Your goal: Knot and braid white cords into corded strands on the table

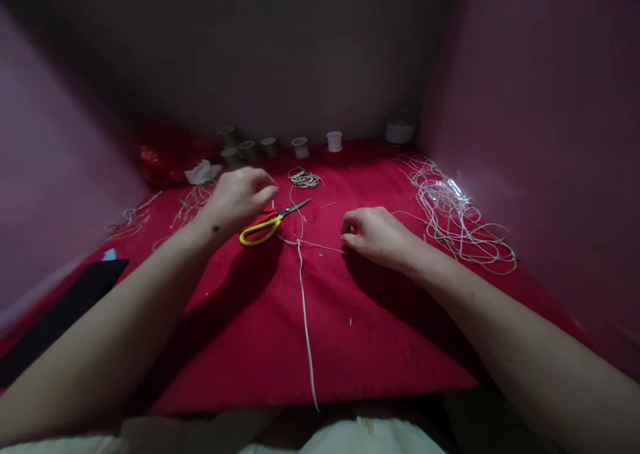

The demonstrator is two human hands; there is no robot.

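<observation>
A white cord [303, 301] runs from the table's front edge up to a small knot [299, 242] in the middle, where thinner strands branch left, right and away. My right hand [373, 234] is closed on the right-hand strand [325, 247], thumb and fingers pinched together. To the left, my left hand [243, 191] is raised with its fingers curled; whatever they may hold is hidden. Below and beside it lie scissors [263, 231] with a yellow handle and a red one, their blades pointing right. A small coil of cord [304, 178] rests beyond the knot, joined by a thin strand.
Red cloth [240, 361] covers the table. Tangled cords [455, 221] lie at right, more strands [193, 204] at left. Several small cups [300, 147], a jar [400, 129] and a red plastic bag [167, 157] line the back. A dark flat object [70, 314] lies at left. Walls enclose both sides.
</observation>
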